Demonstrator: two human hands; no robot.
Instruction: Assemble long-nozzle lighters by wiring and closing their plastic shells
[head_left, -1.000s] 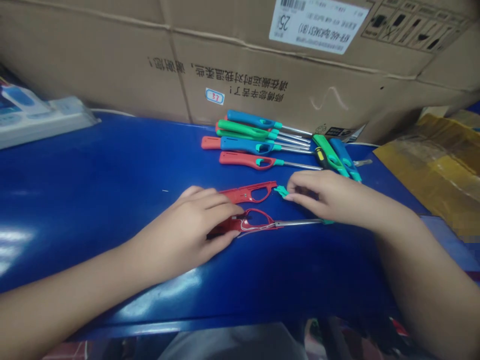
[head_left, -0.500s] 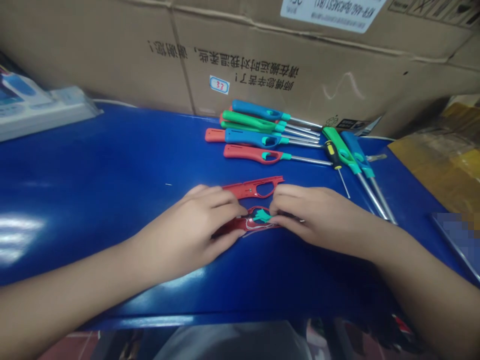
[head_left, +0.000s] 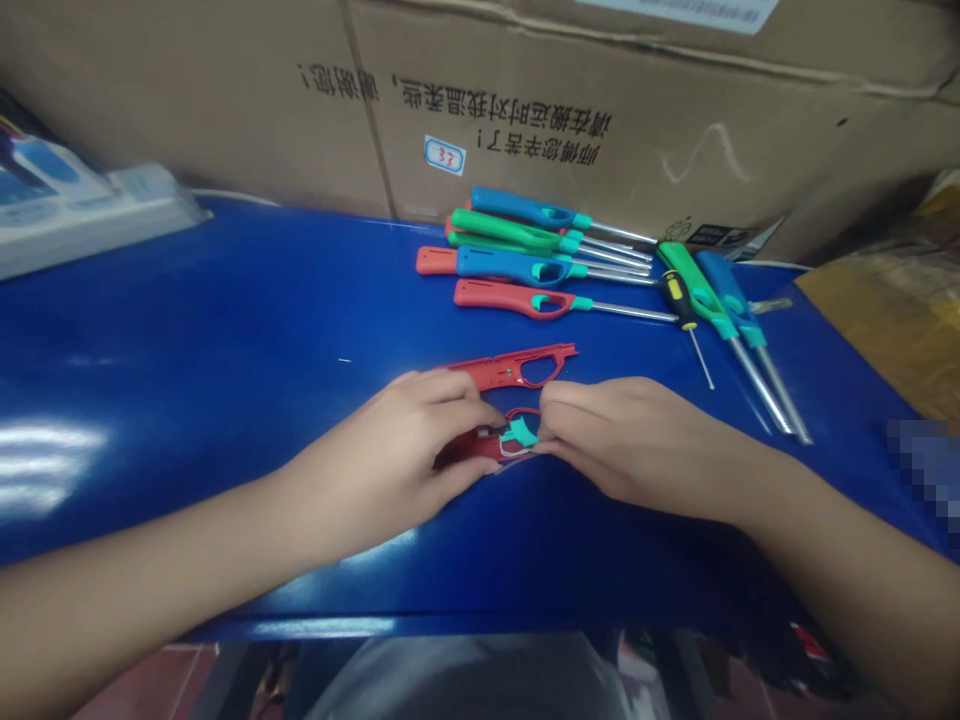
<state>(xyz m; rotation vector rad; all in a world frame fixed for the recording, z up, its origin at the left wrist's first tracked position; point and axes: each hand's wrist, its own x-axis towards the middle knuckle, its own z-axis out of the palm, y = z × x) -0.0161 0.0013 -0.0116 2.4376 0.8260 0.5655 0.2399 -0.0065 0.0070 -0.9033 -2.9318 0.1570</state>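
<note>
My left hand [head_left: 424,450] is closed, its thumb and fingers round the left end of a red lighter shell half [head_left: 466,448] on the blue table. Inside that shell sit a teal trigger [head_left: 520,432], a white wire and a small dark part near my left fingertips. From the right, my right hand [head_left: 607,440] pinches at the trigger end of the same shell; its fingertips hide what exactly they touch. The other red shell half [head_left: 499,370] lies just beyond my hands, its open side up.
Several assembled lighters [head_left: 517,262] lie in a row against the cardboard box [head_left: 225,110]. At right are a green lighter [head_left: 720,320], a blue lighter [head_left: 739,310] and a black-yellow screwdriver [head_left: 679,300]. A power strip [head_left: 97,205] stands at left.
The teal trigger has shifted slightly left and my right fingertips have moved a little with it. My left hand keeps its hold. The whole view has shifted slightly.
</note>
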